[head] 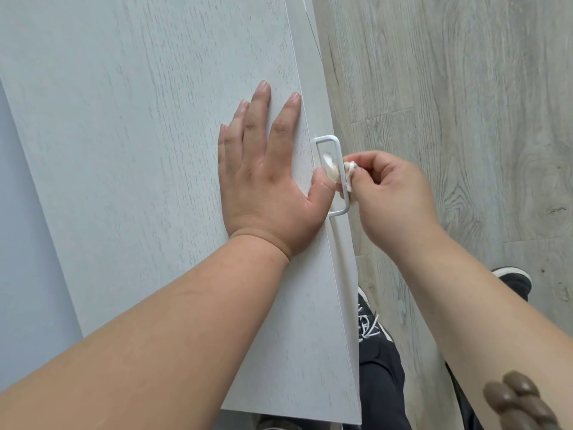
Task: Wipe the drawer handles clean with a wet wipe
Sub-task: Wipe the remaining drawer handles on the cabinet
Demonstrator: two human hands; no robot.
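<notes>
- Two hands are working at one pale wood-grain cabinet top (139, 150), the surface filling the left and middle of the view, with the grey plank floor (449, 88) lying to the right.
- Flat on that surface, the left hand (263, 169) is resting with fingers straight, its grip released, while its thumb is reaching over the right edge toward the handle.
- Just right of it, the right hand (390, 193) is pinching the wet wipe (348, 172), its grip clenched on the wad.
- Sticking out from the drawer front, the white loop handle (333, 175) is being rubbed along its outer bar, with the wipe wrapping partly round it.
- Judging by this, the wiping step is under way on this handle; the next move is likely calling for sliding the wipe along the bar toward the near and far corners, then finding any other handles, which are not showing here.
</notes>
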